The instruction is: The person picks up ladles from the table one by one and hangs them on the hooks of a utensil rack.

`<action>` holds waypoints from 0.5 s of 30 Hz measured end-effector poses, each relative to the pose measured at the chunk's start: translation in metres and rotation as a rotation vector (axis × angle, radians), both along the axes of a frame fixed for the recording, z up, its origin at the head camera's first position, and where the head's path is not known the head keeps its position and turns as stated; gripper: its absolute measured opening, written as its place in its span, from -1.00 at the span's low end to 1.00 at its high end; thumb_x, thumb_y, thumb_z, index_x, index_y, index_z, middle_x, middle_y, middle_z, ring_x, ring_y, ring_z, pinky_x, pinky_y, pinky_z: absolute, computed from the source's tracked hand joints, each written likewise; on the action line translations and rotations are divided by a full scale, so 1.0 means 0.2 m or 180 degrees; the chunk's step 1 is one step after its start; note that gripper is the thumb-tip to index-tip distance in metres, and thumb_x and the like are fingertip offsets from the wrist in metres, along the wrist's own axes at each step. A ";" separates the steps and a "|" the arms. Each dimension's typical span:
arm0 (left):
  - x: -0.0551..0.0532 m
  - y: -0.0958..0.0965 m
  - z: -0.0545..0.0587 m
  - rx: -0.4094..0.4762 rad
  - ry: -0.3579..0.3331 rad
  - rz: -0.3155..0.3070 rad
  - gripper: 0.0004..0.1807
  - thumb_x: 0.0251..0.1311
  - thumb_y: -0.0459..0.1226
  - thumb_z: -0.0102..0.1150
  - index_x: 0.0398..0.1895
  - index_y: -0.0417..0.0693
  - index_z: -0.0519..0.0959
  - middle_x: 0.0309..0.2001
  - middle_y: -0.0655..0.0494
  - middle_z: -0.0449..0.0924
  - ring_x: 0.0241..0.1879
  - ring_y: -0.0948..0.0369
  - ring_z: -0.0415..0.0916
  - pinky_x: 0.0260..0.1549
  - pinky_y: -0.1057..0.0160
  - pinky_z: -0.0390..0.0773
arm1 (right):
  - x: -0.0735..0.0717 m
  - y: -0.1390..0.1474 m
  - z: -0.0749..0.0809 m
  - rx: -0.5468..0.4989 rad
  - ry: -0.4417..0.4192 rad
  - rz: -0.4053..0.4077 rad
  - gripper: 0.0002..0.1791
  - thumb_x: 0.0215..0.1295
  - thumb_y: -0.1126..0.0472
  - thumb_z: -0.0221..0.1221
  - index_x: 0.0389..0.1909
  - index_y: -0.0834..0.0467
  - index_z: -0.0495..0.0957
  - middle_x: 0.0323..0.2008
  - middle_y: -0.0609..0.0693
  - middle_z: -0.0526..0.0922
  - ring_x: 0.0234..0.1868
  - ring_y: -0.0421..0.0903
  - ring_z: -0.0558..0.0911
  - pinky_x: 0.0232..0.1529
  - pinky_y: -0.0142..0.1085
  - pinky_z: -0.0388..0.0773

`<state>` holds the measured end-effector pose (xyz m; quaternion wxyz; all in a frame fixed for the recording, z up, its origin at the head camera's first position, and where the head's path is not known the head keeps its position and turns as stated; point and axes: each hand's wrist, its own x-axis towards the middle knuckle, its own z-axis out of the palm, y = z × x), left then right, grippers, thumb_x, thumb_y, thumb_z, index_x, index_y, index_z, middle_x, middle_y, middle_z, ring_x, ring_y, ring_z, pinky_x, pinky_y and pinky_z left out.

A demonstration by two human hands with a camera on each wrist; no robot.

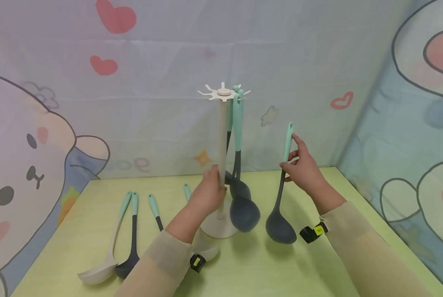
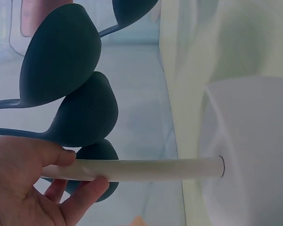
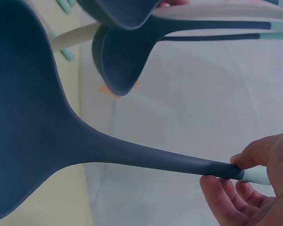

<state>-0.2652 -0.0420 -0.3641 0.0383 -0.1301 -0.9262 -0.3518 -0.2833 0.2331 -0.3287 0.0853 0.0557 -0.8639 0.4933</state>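
Note:
My right hand (image 1: 302, 167) pinches a dark ladle (image 1: 280, 227) where its mint-green handle meets the dark shaft. The ladle hangs bowl-down, just right of a white utensil stand (image 1: 221, 136), apart from it. My left hand (image 1: 208, 194) grips the stand's pole low down, with thumb and fingers around it in the left wrist view. Dark ladles hang from the right side of the stand's hooked top; the nearest hanging ladle (image 1: 245, 213) partly covers those behind it. In the right wrist view the held ladle's bowl (image 3: 23, 113) fills the left side.
Left on the yellow-green table (image 1: 76, 214) lie a white ladle (image 1: 99, 273) and a dark ladle (image 1: 134, 235). Another utensil (image 1: 154, 206) is partly hidden by my left arm. A white ladle bowl (image 1: 208, 251) shows before the stand's round base (image 1: 217, 231). A printed cloth (image 1: 169, 123) stands behind.

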 end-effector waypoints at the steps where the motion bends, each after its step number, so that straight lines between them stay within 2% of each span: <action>1: 0.00 0.00 0.00 0.0007 0.0002 -0.0001 -0.58 0.32 -0.35 0.11 0.19 -0.05 0.26 -0.02 -0.06 0.33 -0.22 0.06 0.55 -0.29 0.10 0.58 | 0.01 0.00 0.01 0.0014 0.0040 0.0002 0.03 0.36 0.33 0.15 0.59 -0.18 -0.33 0.00 0.22 0.31 -0.14 0.11 0.55 -0.36 -0.07 0.70; 8: -0.01 0.01 -0.02 0.0086 0.0025 0.0006 -0.45 0.13 -0.44 0.22 0.18 -0.06 0.27 -0.05 -0.03 0.39 -0.17 0.05 0.55 -0.27 0.08 0.58 | 0.10 -0.03 0.11 0.0082 0.0273 0.0006 0.02 0.37 0.31 0.16 0.59 -0.23 -0.30 0.01 0.17 0.32 -0.17 0.05 0.54 -0.38 -0.11 0.69; 15: -0.02 0.00 -0.02 0.0154 0.0025 -0.0046 -0.48 0.14 -0.46 0.19 0.15 -0.05 0.29 -0.01 -0.03 0.49 -0.10 0.04 0.57 -0.21 0.04 0.60 | 0.22 -0.10 0.22 0.0009 0.0536 0.0100 0.01 0.35 0.32 0.18 0.58 -0.26 -0.24 -0.01 0.14 0.31 -0.17 -0.03 0.55 -0.36 -0.03 0.69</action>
